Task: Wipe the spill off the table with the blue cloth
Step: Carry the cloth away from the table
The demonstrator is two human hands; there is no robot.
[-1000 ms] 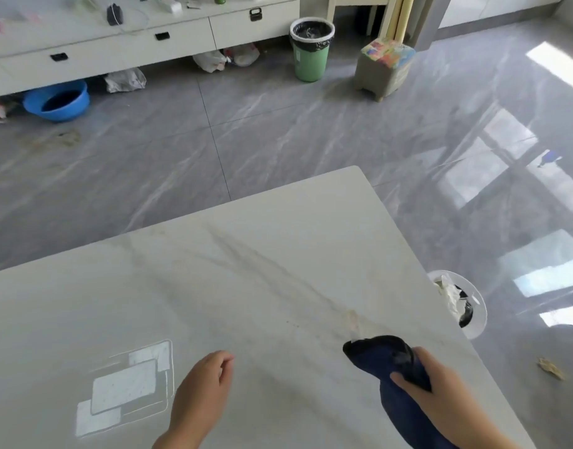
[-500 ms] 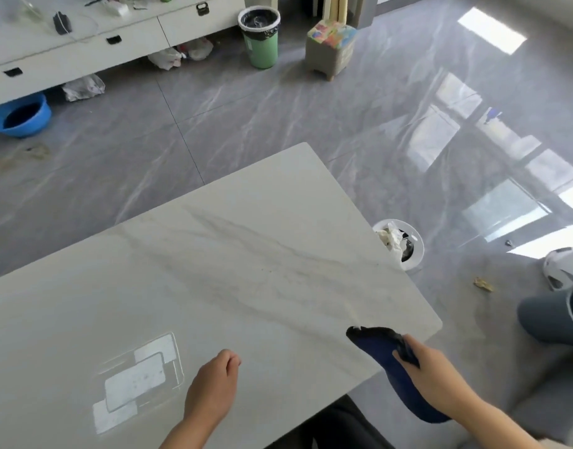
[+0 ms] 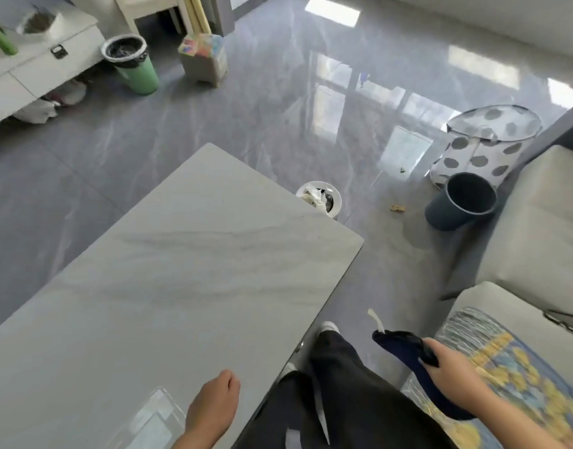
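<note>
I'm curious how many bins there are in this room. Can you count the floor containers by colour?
Green bin: 1
White bin beside the table: 1
Dark grey bucket: 1
White basket with grey spots: 1
Total: 4

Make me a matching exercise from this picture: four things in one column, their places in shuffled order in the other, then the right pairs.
Things:
1. blue cloth
2. left hand
3. green bin
4. dark bucket

Places:
A. on the floor beside the spotted hamper
B. resting on the table near its edge
C. held in the right hand, off the table
D. on the floor by the white cabinet

Pairs: 1-C, 2-B, 3-D, 4-A
</note>
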